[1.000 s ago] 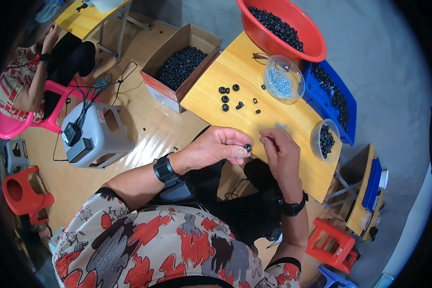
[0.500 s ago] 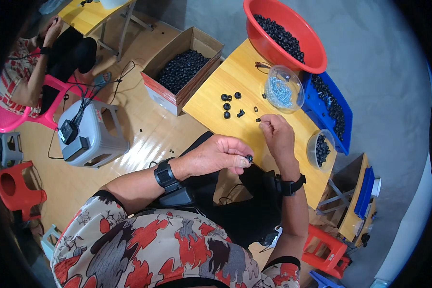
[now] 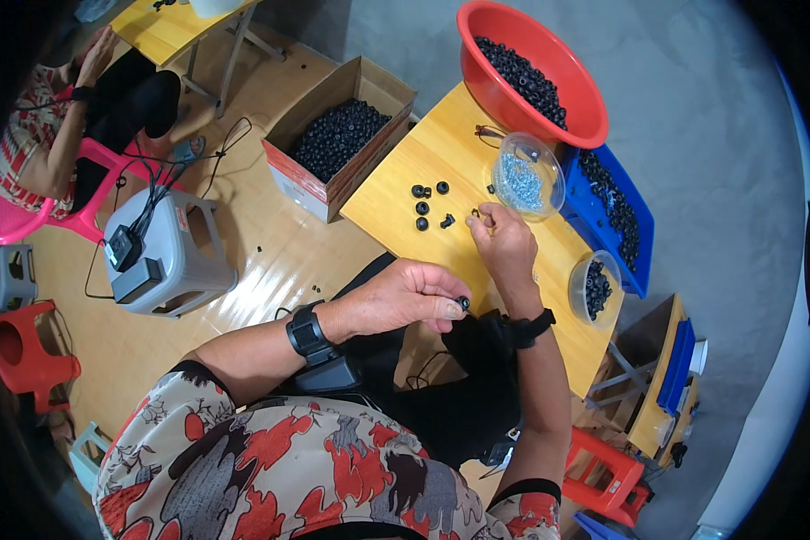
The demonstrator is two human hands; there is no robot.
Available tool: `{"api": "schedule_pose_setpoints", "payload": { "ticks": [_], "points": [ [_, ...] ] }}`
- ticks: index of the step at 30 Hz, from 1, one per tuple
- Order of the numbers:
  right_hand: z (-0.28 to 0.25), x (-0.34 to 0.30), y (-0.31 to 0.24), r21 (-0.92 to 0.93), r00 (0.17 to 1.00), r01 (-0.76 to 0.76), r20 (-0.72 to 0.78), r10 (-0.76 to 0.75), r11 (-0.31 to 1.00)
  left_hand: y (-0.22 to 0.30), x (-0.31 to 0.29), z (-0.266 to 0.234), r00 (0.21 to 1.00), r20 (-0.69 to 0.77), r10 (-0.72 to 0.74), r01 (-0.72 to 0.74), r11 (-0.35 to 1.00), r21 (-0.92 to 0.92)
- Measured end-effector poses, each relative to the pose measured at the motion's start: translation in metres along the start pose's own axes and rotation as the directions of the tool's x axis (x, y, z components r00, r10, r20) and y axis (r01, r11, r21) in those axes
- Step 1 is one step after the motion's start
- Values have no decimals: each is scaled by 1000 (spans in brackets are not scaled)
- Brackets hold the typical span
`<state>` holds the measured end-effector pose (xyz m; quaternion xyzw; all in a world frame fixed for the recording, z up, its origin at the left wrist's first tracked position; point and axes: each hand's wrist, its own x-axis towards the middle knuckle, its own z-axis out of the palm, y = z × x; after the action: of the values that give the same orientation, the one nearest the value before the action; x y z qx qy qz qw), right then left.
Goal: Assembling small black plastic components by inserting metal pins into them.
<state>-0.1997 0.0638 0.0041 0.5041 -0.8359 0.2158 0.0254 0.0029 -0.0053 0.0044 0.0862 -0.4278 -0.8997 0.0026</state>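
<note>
Between the thumb and fingers of my left hand (image 3: pixel 405 295) is a small round black part (image 3: pixel 463 303), held above the near edge of the yellow table (image 3: pixel 396 202). My right hand (image 3: pixel 506 250) reaches over the table, thumb and forefinger pinched together; what they hold, if anything, is hidden. A tiny dark piece (image 3: pixel 475 213) lies right by those fingertips. To their left, several black round parts (image 3: pixel 422 208) sit loosely grouped on the wood, with an odd-shaped black part (image 3: pixel 447 220) beside them. A clear tub (image 3: pixel 550 200) of small silvery-blue pieces stands just beyond my right hand.
A red basin (image 3: pixel 585 99) of black parts and a blue tray (image 3: pixel 634 279) stand at the far right. Near the right edge is a clear cup (image 3: pixel 594 286) of black parts. A cardboard box (image 3: pixel 301 180) of black parts adjoins the table. Another person (image 3: pixel 40 144) sits at left.
My right hand has shifted slightly left, its fingertips now close to the tiny dark piece. My left hand still holds the black part. The whole view has moved a little.
</note>
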Motion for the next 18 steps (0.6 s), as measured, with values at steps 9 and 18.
{"api": "schedule_pose_setpoints", "payload": {
  "ticks": [9,18],
  "points": [
    [-16,-7,-8,193,998,53,-52,-44,980,-1,3,-2,1000,11,18,-18,1000,11],
    [-89,-64,-48,538,987,22,122,-103,843,-1,3,-2,1000,-20,13,-14,999,-43]
  ]
}}
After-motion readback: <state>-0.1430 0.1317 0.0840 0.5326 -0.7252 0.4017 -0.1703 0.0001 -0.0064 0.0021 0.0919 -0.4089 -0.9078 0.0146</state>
